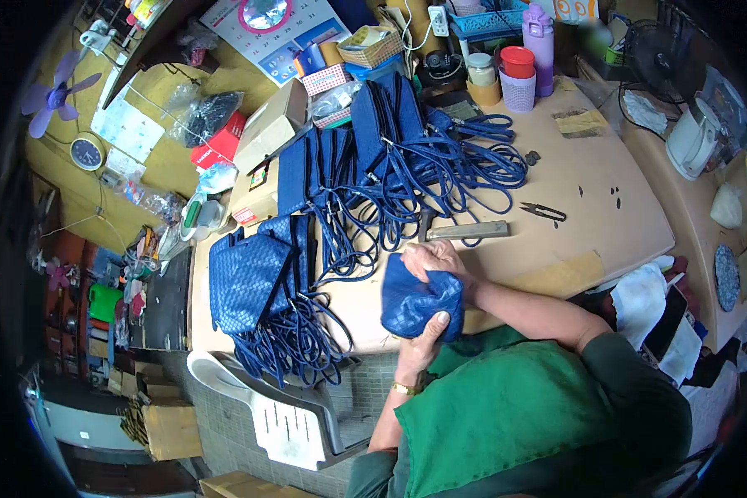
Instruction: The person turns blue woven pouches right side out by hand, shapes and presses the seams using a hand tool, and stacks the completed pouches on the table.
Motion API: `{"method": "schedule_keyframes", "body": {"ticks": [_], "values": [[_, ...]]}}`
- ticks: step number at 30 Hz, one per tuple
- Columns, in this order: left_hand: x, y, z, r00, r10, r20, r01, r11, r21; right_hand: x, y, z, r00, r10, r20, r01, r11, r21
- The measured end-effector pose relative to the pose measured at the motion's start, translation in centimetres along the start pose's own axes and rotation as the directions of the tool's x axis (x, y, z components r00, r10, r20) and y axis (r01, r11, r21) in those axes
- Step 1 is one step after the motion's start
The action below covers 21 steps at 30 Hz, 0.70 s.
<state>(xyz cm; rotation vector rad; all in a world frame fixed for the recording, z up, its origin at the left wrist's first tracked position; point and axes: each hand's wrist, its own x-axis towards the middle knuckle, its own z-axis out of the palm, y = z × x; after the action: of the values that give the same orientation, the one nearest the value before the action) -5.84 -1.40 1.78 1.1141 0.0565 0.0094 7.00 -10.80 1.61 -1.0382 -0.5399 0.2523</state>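
A blue woven-pattern pouch [398, 290] is in both my hands at the near edge of the table. My left hand [423, 339], below a gold-coloured wristwatch, grips its lower side with the thumb on top. My right hand [436, 259] is closed on the upper part, fingers bent into or over the material; I cannot tell which. The pouch looks bunched and creased. Beyond the right hand lie a flat bar-like block [471, 231] and black thread snips [544, 211]. To the left, more blue woven pouches [249, 278] are stacked with their cords hanging over the edge.
Rows of blue pouches [382, 124] with tangled cords [440, 170] lie along the table's far side. Cups [518, 87] and a purple bottle [538, 50] stand behind. A white plastic chair [282, 427] is at the near left. Cloth scraps [639, 299] lie at the right.
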Motion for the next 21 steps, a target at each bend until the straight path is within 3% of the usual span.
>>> {"method": "schedule_keyframes", "body": {"ticks": [1, 2, 3, 5, 6, 8, 9, 11, 12, 13, 16, 19, 20, 21], "values": [[-0.1, 0.4, -0.3, 0.999, 0.033, -0.024, -0.027, 0.979, 0.2, 0.2, -0.3, 0.1, 0.998, -0.04, 0.04, 0.043, 0.997, -0.07], [0.0, 0.8, -0.3, 0.995, 0.101, -0.006, -0.095, 0.953, 0.287, 0.6, -0.8, 0.0, 0.994, -0.107, 0.015, 0.109, 0.979, -0.173], [-0.2, 2.0, -0.1, 0.989, 0.146, 0.009, -0.134, 0.883, 0.449, 1.2, 0.1, -0.7, 0.962, -0.274, -0.015, 0.246, 0.886, -0.393], [-0.2, 2.9, -0.1, 0.977, 0.204, 0.056, -0.202, 0.821, 0.535, 1.1, -2.1, -2.4, 0.982, 0.185, 0.035, -0.164, 0.932, -0.323], [-0.1, 2.8, -0.2, 0.978, 0.2, 0.052, -0.196, 0.822, 0.535, 1.1, -3.0, -2.2, 0.981, 0.19, 0.035, -0.169, 0.932, -0.321], [0.1, 2.2, -0.4, 0.964, 0.216, 0.157, -0.265, 0.71, 0.653, 0.9, -4.2, -2.1, 0.894, 0.345, 0.284, -0.306, 0.936, -0.175], [0.3, 1.4, -0.9, 0.964, 0.213, 0.159, -0.264, 0.712, 0.651, 0.8, -4.1, -1.9, 0.895, 0.347, 0.281, -0.308, 0.935, -0.175], [0.6, -0.5, -1.8, 0.998, 0.057, -0.005, -0.055, 0.982, 0.18, 0.7, -3.6, -1.2, 0.942, 0.209, 0.264, -0.232, 0.971, 0.062], [0.4, -0.5, -0.9, 0.999, -0.038, -0.035, 0.035, 0.994, -0.101, 0.7, -2.6, -1.1, 0.962, 0.157, 0.224, -0.176, 0.982, 0.064], [0.4, -0.7, -1.1, 0.998, -0.042, -0.037, 0.038, 0.994, -0.103, 0.4, -2.1, -1.3, 0.961, 0.161, 0.223, -0.18, 0.982, 0.064], [0.7, -1.3, -1.5, 0.994, 0.042, 0.104, -0.004, 0.94, -0.341, 0.1, -1.6, -1.6, 0.978, 0.161, 0.135, -0.169, 0.984, 0.053], [0.8, -1.3, -1.0, 0.996, 0.037, 0.076, -0.011, 0.949, -0.316, 0.6, -0.5, -2.5, 0.964, 0.212, 0.16, -0.219, 0.975, 0.029], [0.6, -1.2, -0.4, 1.0, -0.002, -0.031, -0.004, 0.975, -0.22, 0.4, -0.3, -2.6, 0.963, 0.213, 0.162, -0.22, 0.975, 0.029], [0.5, -1.0, -0.5, 1.0, 0.0, -0.031, -0.007, 0.975, -0.22, 0.3, -0.4, -2.4, 0.963, 0.211, 0.167, -0.223, 0.973, 0.061]]}}
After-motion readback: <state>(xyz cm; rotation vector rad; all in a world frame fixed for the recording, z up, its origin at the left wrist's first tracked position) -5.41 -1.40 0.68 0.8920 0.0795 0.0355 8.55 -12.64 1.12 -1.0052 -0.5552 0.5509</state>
